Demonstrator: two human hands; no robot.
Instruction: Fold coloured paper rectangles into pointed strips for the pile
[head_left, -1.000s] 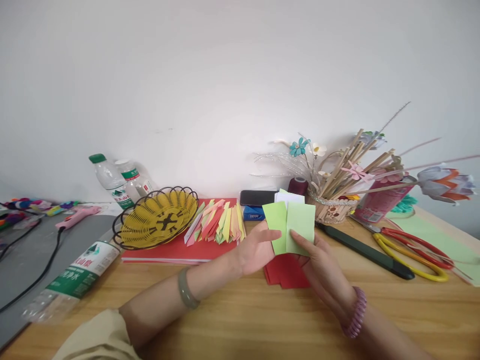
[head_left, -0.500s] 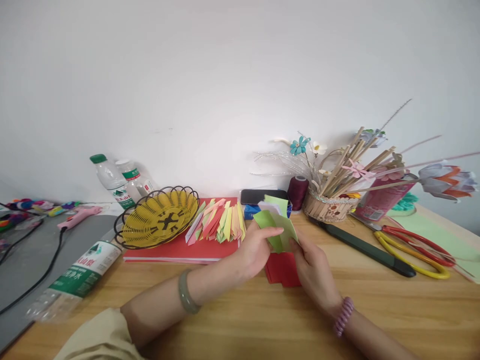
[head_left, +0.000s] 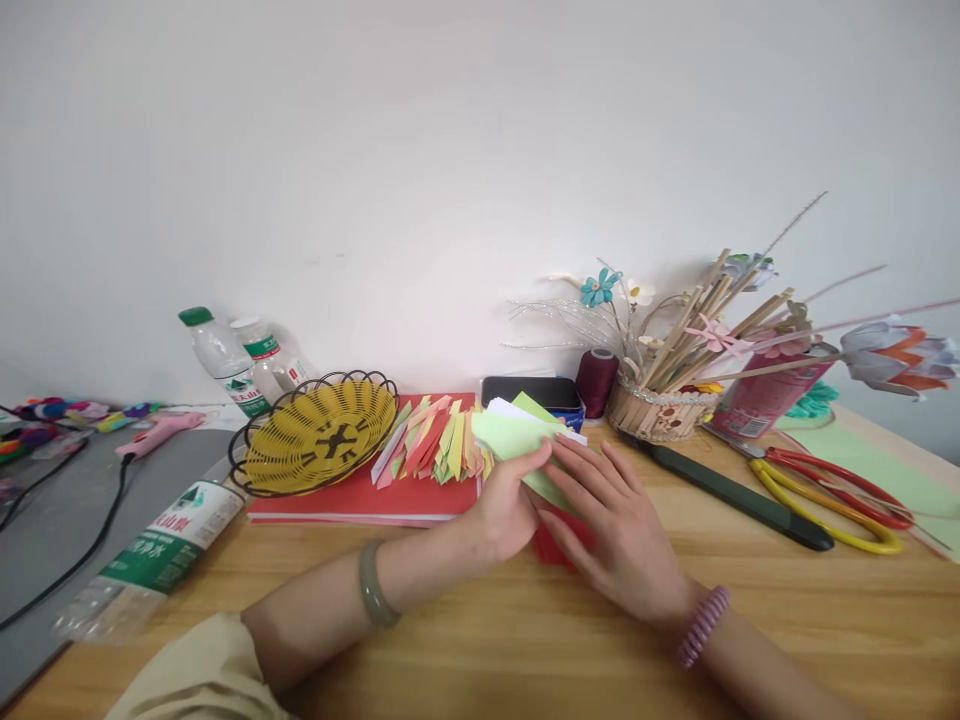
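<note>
Above the tabletop, my left hand (head_left: 510,505) is closed on folded light green paper (head_left: 514,428), its thumb along the paper's lower edge. White and brighter green layers show at the top of this paper. My right hand (head_left: 619,525) has its fingers stretched out and apart, with the fingertips touching the paper's right side. Below the hands lies red paper (head_left: 551,548), partly covered by the right hand. Just left of the held paper, a row of folded coloured paper strips (head_left: 435,440) rests on a stack of red sheets (head_left: 322,508).
A yellow basket (head_left: 330,435) and plastic bottles (head_left: 176,535) stand or lie at left. Behind the hands are a phone (head_left: 529,388) and a purple thread spool (head_left: 598,383). To the right are a holder of sticks and flowers (head_left: 664,415), a dark green cutter (head_left: 742,498) and scissors (head_left: 832,490).
The green paper has turned and shifted left in my left hand. My right hand has gone from pinching its right edge to stretched fingers against it.
</note>
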